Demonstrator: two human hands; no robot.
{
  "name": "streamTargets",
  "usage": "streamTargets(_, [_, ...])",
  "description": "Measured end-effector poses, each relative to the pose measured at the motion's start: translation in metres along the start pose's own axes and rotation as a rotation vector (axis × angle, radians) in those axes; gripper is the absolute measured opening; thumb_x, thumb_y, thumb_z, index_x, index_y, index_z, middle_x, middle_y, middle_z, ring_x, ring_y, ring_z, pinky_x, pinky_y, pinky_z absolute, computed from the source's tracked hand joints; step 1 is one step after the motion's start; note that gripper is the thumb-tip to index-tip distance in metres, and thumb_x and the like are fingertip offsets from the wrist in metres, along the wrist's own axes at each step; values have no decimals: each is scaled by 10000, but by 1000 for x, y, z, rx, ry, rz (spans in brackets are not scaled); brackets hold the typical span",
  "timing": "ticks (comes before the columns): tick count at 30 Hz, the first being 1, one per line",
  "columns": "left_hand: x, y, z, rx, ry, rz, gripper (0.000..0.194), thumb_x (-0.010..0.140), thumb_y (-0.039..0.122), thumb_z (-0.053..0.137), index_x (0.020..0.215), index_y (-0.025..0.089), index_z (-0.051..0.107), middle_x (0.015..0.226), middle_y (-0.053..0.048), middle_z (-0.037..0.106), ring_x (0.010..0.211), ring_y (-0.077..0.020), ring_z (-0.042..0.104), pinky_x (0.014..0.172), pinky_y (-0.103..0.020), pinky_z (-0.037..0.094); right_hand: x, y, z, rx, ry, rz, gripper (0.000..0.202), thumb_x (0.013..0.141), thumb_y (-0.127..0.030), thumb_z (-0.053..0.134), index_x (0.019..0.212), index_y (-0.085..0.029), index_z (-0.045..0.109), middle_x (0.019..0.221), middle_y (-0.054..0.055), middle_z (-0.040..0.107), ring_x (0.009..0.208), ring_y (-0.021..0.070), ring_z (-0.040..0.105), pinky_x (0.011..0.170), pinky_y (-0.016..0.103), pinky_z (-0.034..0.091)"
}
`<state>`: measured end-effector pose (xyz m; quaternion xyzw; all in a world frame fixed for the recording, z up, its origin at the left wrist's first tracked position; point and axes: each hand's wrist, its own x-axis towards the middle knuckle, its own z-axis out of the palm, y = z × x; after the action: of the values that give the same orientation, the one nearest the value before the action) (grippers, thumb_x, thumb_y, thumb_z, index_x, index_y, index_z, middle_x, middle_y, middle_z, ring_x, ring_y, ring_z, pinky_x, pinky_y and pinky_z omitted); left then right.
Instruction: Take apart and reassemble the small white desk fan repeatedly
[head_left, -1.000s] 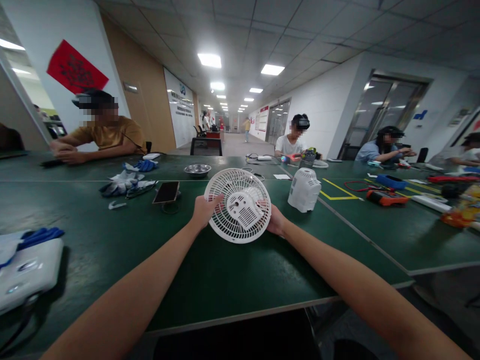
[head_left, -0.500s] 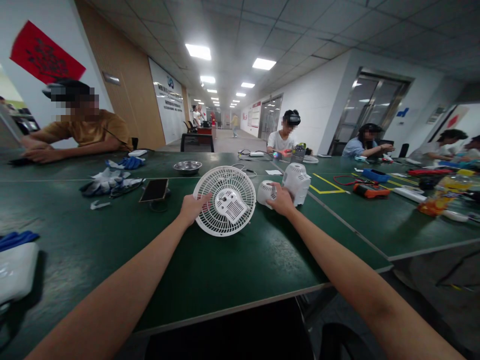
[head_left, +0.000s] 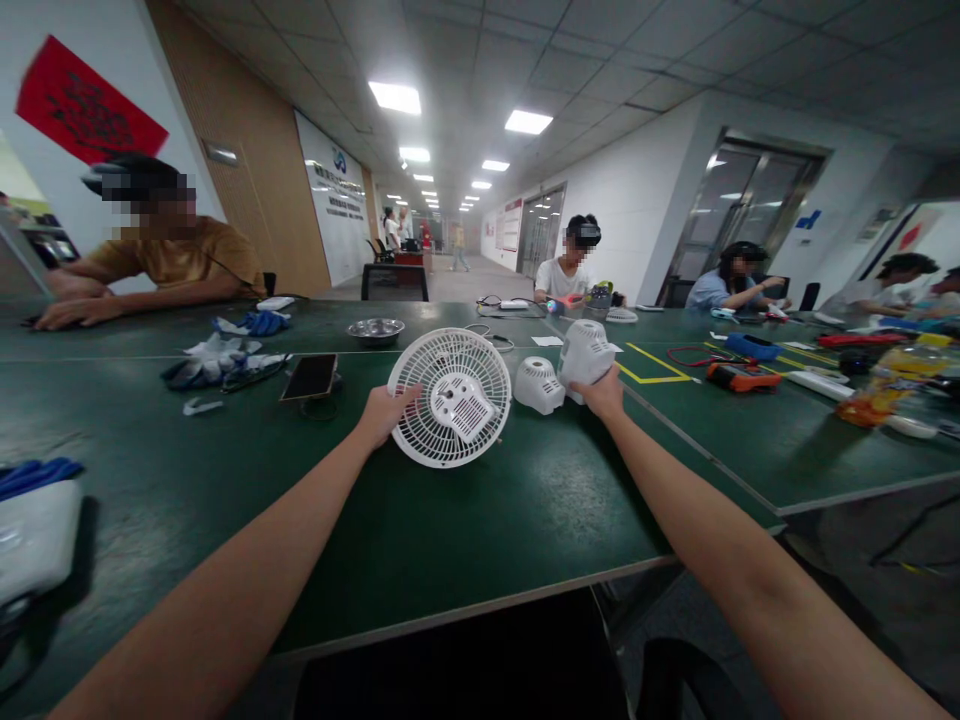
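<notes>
A round white fan grille (head_left: 414, 440) with a vented motor cover at its centre is held by its left rim in my left hand (head_left: 384, 412), tilted above the green table. To its right, a small white vented housing (head_left: 537, 386) sits on the tabletop with no hand on it. Just beyond that, my right hand (head_left: 601, 392) grips the lower right side of a larger white housing (head_left: 585, 350). Its fingers are partly hidden behind that part.
A metal bowl (head_left: 376, 331), a phone on a stand (head_left: 310, 378) and gloves (head_left: 217, 358) lie to the left. Rightward are an orange multimeter (head_left: 742, 377) and a bottle (head_left: 892, 382). Several people sit around the tables. The table's front edge (head_left: 480, 612) runs near me.
My right hand has left the small housing and moved right onto the larger one, which now sits slightly more to the left and tilted. My left hand still holds the grille.
</notes>
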<state>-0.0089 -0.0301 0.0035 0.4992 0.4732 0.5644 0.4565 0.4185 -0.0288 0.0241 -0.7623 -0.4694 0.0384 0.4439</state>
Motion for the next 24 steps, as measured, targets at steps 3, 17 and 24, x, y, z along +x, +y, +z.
streamTargets(3, [0,0,-1,5,-2,-8,277,733,323,786,880,99,713,789,-98,749,682,-211,710,684,-351,594,1,0,5,-44,-21,40,891,583,-498,798,1289,-198,344,1266,190,586,1139,354,597,951,472,469])
streamTargets(17, [-2,2,-2,19,-27,-6,306,747,331,777,925,91,712,842,-120,754,740,-231,724,716,-377,597,-1,-7,7,18,135,41,805,568,-554,782,1200,-203,428,1191,166,627,1109,382,602,931,507,456])
streamTargets(24, [-2,3,-1,27,-27,3,309,744,332,776,930,93,713,846,-113,754,738,-230,722,708,-376,597,-9,-36,2,190,293,-193,820,606,-613,734,1226,-191,403,1071,122,674,959,312,653,841,422,491])
